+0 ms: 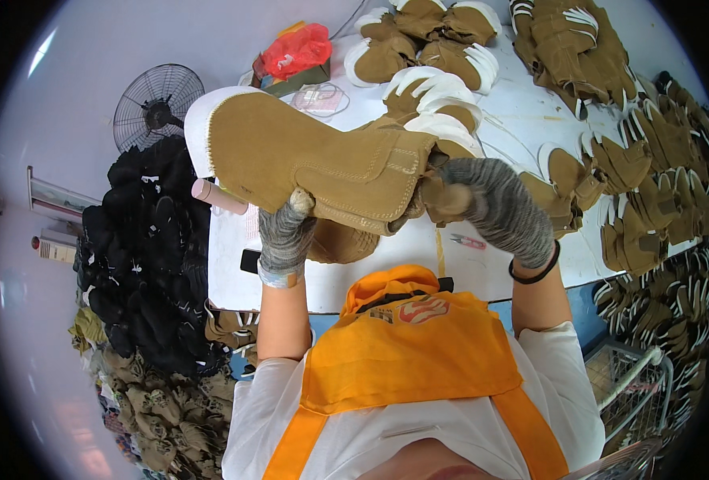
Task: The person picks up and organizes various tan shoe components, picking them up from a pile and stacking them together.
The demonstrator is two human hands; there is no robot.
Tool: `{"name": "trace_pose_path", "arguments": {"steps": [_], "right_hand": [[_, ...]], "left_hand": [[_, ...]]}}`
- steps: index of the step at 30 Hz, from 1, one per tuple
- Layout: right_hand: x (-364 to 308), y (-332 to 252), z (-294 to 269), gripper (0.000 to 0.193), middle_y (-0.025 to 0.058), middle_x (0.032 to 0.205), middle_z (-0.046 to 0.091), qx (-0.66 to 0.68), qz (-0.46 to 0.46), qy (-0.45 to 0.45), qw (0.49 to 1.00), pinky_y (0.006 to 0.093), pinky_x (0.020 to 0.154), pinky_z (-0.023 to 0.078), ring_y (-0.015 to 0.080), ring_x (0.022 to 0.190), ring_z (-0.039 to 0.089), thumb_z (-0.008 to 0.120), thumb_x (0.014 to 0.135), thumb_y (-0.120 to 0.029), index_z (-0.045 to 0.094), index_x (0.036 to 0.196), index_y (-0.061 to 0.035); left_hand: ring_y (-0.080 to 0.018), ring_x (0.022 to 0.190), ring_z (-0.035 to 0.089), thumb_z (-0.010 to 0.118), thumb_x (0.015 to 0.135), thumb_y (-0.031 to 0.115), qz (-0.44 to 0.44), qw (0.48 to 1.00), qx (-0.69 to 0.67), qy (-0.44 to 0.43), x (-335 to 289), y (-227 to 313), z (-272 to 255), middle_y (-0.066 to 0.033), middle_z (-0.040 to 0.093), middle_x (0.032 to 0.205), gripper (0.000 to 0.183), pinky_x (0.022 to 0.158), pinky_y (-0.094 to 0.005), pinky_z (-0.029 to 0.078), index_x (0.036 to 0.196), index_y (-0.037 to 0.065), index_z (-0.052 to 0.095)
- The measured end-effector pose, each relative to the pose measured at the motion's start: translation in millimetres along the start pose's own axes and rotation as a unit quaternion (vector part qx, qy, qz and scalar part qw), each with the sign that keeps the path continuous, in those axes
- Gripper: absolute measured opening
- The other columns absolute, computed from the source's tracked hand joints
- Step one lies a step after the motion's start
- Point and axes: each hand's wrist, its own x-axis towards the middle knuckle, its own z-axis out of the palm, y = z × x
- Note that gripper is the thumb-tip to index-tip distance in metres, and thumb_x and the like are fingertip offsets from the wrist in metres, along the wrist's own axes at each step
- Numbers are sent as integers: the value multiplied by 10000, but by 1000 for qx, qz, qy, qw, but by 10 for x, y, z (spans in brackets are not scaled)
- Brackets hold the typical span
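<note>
In front of me I hold up a brown suede boot upper (306, 152), its white-edged toe pointing left. My left hand (284, 244), in a grey knitted glove with bare fingertips, is closed on its lower edge, thumb pressed on the side. At the open shaft end, my right hand (490, 200), gloved likewise, grips the rim; some of its fingers are hidden at the opening. Below the held upper, another brown suede piece (342, 242) shows partly, near my left hand. Red-handled thread snips (468, 241) lie on the white table (386, 280).
More white-edged brown uppers (430, 92) crowd the table's far side and right. At left stand a pink cylinder (220, 197), a black phone (249, 261) and a box with a red plastic bag (297, 52). Beyond are a fan (157, 110) and a black heap (146, 256). A wire cart (630, 384) stands lower right.
</note>
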Motion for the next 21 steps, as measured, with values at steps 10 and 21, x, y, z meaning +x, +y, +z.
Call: {"name": "trace_pose_path", "arguments": {"steps": [10,21], "right_hand": [[-32,-175,509,333,3,872,610,411,201,17,889,243,777,449,86,820,546,516,941,-325,602,1071,-31],[26,1,398,489,87,1114,586,203,207,221,931,288,863,452,161,979,571,521,916,-414,520,1209,-22]], "left_hand": [[-272,1126,527,443,959,293,-130,937,-324,8,70,-307,130,-112,517,1228,408,975,-483,442,1299,69,417],[-230,1175,502,396,988,256,-174,931,-318,-39,30,-97,519,-106,493,1296,373,999,-394,432,1294,46,422]]}}
